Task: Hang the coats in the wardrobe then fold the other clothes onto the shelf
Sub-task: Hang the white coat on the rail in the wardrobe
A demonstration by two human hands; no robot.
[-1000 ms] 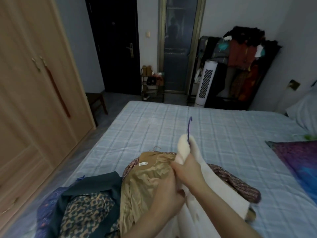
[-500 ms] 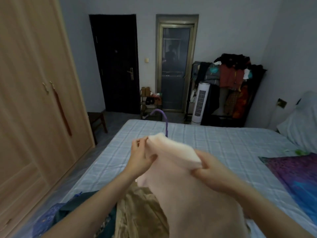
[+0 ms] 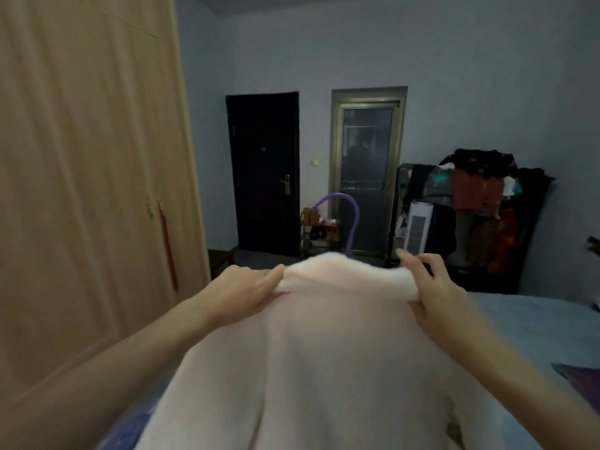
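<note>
Coat [image 3: 324, 352], pale pink, gripped at its shoulders by left hand [image 3: 246, 290] and right hand [image 3: 435, 287]; only the hanger [image 3: 352, 216] hook shows, bed [image 3: 535, 329] mostly hidden.

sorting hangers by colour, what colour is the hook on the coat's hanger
Purple; the hook shows best in the head view.

Home bedroom, dim and slightly blurred, wooden wardrobe [image 3: 91, 190], bed [image 3: 532, 323], probably a loaded clothes rack [image 3: 477, 203]

Bedroom bkgd, non-task stuff
Dark door [image 3: 263, 172] w/ glass door [image 3: 368, 177] beside; fan [image 3: 417, 230] by cluttered rack [image 3: 480, 203]; bed [image 3: 532, 323] at right.
</note>
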